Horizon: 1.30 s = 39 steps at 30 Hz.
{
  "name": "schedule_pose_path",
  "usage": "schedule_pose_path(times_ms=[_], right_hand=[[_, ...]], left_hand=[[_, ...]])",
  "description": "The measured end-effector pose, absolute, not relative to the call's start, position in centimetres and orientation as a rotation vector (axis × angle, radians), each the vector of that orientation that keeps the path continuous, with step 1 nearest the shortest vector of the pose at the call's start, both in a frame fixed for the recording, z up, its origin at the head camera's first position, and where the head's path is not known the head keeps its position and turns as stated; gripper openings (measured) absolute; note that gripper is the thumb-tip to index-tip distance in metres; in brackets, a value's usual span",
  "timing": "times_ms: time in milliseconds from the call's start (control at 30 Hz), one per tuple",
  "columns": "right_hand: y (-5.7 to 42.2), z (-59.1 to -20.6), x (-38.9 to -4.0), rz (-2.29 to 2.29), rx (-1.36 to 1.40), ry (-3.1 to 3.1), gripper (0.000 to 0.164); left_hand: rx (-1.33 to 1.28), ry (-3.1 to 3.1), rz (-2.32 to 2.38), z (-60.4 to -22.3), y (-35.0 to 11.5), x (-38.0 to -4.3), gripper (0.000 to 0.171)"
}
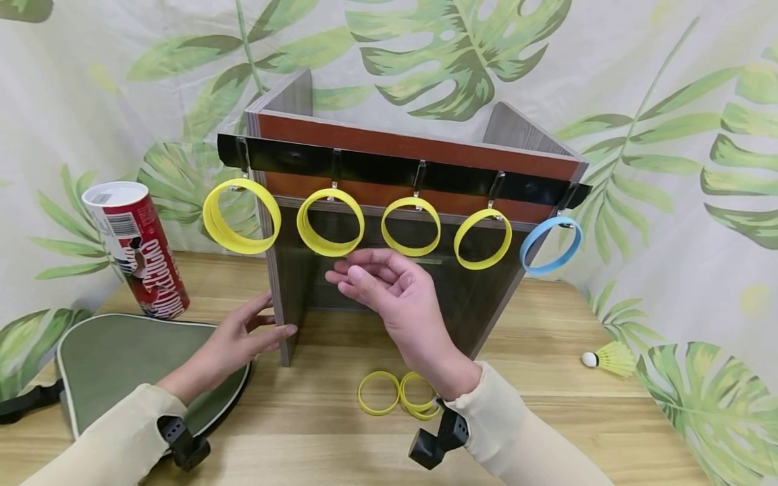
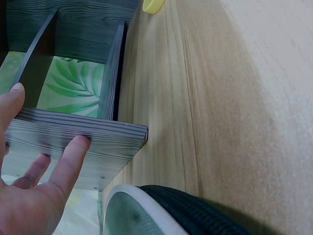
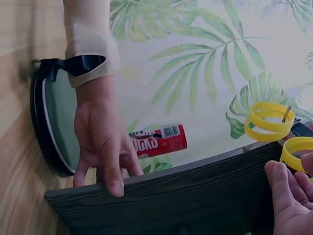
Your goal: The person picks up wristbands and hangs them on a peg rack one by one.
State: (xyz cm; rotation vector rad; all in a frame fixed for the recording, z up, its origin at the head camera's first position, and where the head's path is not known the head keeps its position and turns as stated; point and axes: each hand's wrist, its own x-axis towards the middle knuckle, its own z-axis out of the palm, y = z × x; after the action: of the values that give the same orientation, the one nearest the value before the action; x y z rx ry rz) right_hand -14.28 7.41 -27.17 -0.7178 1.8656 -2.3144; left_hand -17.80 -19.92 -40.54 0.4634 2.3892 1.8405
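Observation:
A grey wooden shelf (image 1: 480,297) stands on the table with a black strip (image 1: 377,162) of hooks across its upper front. Yellow wristbands (image 1: 241,216) hang from several hooks, and a blue wristband (image 1: 551,245) hangs at the far right. My left hand (image 1: 243,341) grips the shelf's left side panel (image 2: 73,137), thumb on one face and fingers on the other. Just below the second yellow wristband (image 1: 331,223) from the left is my right hand (image 1: 401,297). Its fingers are loosely bent, fingertips right at the band's lower rim, with nothing held between them.
Loose yellow wristbands (image 1: 379,393) lie on the table (image 1: 292,439) before the shelf. At left are a green bag (image 1: 130,364) with a black strap and an upright red can (image 1: 142,250). A yellow shuttlecock (image 1: 610,358) lies at right. Leaf-patterned cloth (image 1: 656,135) hangs behind.

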Motion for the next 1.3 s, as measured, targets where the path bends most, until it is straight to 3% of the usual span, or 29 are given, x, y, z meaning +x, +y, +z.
schedule_pose_path(times_ms=[400,633,900,1300], right_hand=[[8.9,-29.6,-16.3,-1.915,-0.687,2.042,0.022],[10.4,-33.2,-18.7,-1.584,-0.655,2.208,0.021],[12.7,-37.8,-21.5,-1.064,-0.799,2.454,0.015],[13.3,-40.0,-22.1,-0.766,-0.874,2.439,0.006]], left_hand=[[0.457,2.398,1.842,-40.5,-20.0,-17.8,0.075],[0.434,2.397,1.833,-40.5,-20.0,-17.8,0.076],[0.439,2.387,1.851,-40.9,-19.8,-17.8,0.075],[0.437,2.39,1.837,-40.5,-20.0,-17.9,0.076]])
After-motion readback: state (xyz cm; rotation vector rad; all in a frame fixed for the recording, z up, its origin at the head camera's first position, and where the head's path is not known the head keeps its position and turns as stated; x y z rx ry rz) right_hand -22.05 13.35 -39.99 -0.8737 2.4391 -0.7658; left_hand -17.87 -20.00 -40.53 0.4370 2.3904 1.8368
